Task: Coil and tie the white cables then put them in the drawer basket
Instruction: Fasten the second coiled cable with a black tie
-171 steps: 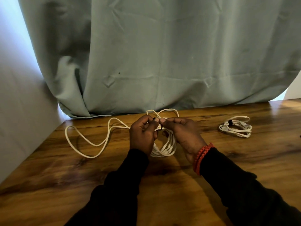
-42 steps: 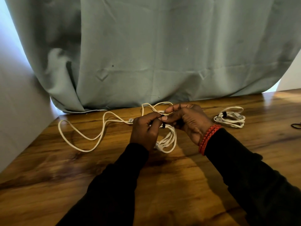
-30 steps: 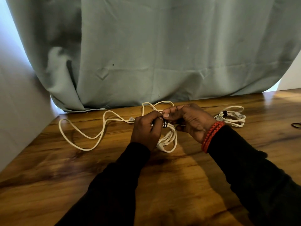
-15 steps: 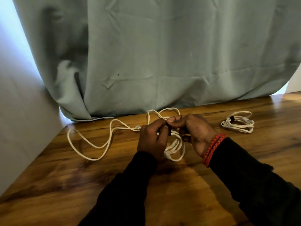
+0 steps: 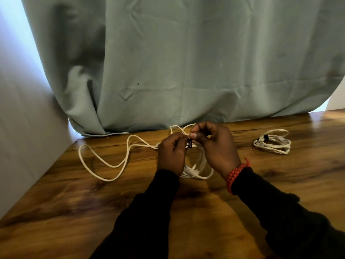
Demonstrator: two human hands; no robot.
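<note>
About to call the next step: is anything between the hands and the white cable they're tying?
Nothing visible. The left hand and right hand already pinch the coiled white cable at its small black tie. The drawer basket is out of view.

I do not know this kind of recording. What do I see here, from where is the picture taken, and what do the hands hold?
No machine here: a person wears a camera on the head, looking down at their own hands. The left hand and right hand together hold a coiled white cable and pinch a small black tie at its top. A loose white cable trails to the left on the wooden table. At the right lies a finished bundle, already tied. Behind hangs a green curtain. No drawer basket is in view.
</note>
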